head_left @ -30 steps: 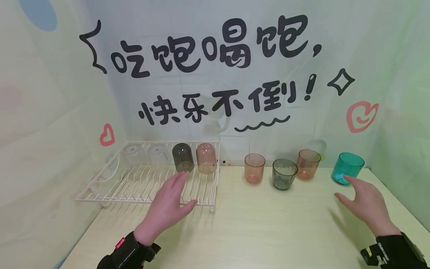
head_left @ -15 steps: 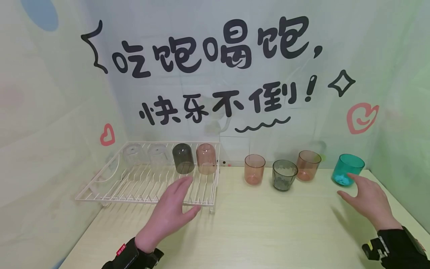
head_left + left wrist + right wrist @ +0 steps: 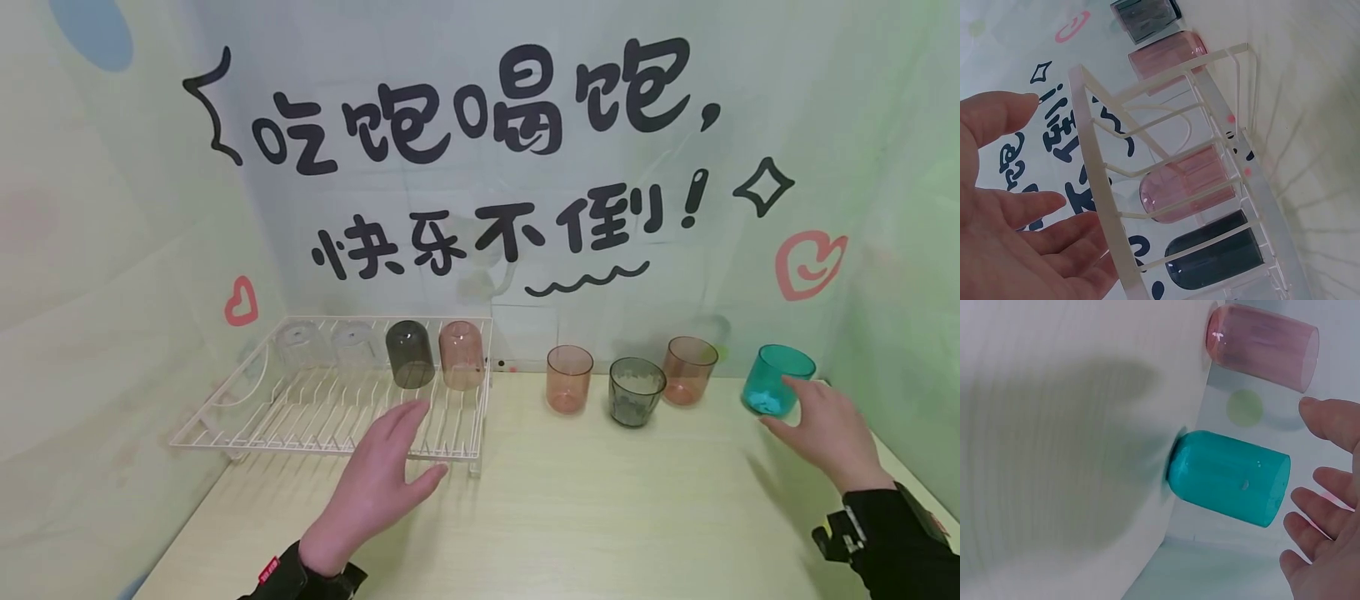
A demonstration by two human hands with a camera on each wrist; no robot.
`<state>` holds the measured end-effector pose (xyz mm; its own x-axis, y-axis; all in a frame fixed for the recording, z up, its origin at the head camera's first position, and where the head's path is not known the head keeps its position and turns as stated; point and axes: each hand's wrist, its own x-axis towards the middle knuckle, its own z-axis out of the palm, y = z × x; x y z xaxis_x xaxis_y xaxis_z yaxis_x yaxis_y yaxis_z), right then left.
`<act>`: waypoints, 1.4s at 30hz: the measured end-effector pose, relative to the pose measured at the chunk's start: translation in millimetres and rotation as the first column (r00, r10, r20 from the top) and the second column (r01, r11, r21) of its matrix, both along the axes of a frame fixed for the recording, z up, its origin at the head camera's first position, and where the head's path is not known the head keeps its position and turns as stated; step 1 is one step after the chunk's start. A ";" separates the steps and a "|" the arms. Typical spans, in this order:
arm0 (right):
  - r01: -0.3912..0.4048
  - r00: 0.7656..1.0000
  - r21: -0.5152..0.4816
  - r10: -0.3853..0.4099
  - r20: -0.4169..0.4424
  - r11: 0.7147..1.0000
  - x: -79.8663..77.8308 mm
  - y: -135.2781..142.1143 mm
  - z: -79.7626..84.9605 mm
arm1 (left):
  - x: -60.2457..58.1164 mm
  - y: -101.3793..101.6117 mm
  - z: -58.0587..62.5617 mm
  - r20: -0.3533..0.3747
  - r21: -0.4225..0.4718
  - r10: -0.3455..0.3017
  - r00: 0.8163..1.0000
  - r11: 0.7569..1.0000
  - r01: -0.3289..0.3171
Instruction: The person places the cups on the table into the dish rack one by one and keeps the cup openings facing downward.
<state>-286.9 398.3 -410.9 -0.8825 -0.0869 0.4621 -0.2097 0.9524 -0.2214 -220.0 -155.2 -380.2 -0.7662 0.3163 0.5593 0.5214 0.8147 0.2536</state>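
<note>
My right hand (image 3: 828, 433) hovers just in front of a teal cup (image 3: 777, 379), thumb and fingers spread apart and holding nothing. In the right wrist view the teal cup (image 3: 1229, 478) stands upright, a small gap between it and the fingers. My left hand (image 3: 378, 483) is over the front edge of a white wire rack (image 3: 300, 450), its fingers apart with nothing between them. On the rack's back row, upside down, sit two clear cups (image 3: 300, 346), a dark grey cup (image 3: 409, 354) and a pink cup (image 3: 461, 356).
Right of the rack, upright on the pale wooden table (image 3: 585, 517), stand a pink cup (image 3: 569, 380), a grey-green cup (image 3: 636, 392) and an amber-pink cup (image 3: 688, 371). A printed cloth (image 3: 420, 300) hangs behind the table and along both sides.
My right hand has moved slightly right and forward, closer to the teal cup. My left hand has shifted a little right and toward me. The cups stay in place.
</note>
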 end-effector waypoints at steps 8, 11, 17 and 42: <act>-0.001 1.000 0.013 0.001 0.008 1.000 -8.9 5.5 6.3 | 2.7 3.5 -3.8 -0.036 -0.015 -0.025 0.999 1.000 0.024; 0.008 1.000 0.021 -0.008 0.018 1.000 -12.1 6.0 8.9 | 4.2 5.6 -4.4 -0.043 -0.017 -0.031 0.999 0.999 0.031; 0.027 0.999 0.040 -0.028 0.043 0.999 -16.6 5.7 13.5 | 5.3 10.3 -6.6 -0.062 -0.015 -0.050 0.997 0.999 0.049; 0.064 0.998 0.113 -0.065 0.004 0.991 -34.0 7.6 9.5 | 3.8 43.3 -13.2 -0.099 -0.020 -0.093 0.991 0.996 0.092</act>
<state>-320.9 405.9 -401.4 -0.8913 -0.0812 0.4462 -0.1459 0.9829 -0.1127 -216.2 -111.9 -393.4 -0.6741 0.3922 0.6259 0.6166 0.7653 0.1846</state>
